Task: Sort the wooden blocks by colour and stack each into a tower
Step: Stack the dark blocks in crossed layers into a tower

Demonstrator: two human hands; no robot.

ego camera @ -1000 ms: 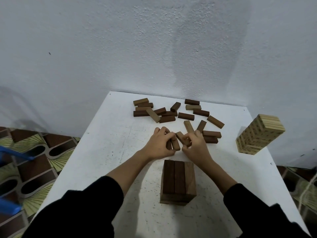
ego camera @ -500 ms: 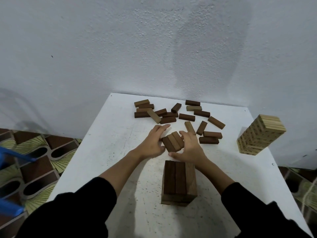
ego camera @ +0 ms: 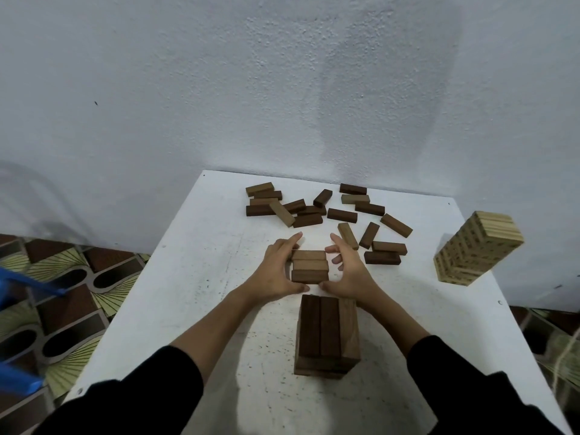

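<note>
Three brown blocks [ego camera: 310,267] lie side by side as a row on the white table [ego camera: 201,277], just beyond the dark brown tower [ego camera: 326,335]. My left hand [ego camera: 277,273] presses the row's left ends with fairly straight fingers, thumb at the near edge. My right hand [ego camera: 348,273] presses the right ends the same way. Several loose dark and mid-brown blocks [ego camera: 342,215] are scattered at the back of the table. A pale wood tower [ego camera: 477,246] stands at the right edge.
A white wall rises right behind the table. Patterned floor tiles [ego camera: 62,277] and a blue object [ego camera: 18,281] show to the left. Two loose blocks [ego camera: 384,252] lie close to my right hand.
The three blocks, first gathered askew between my fingers, now lie squared into a straight row. Both hands have opened flat against its ends.
</note>
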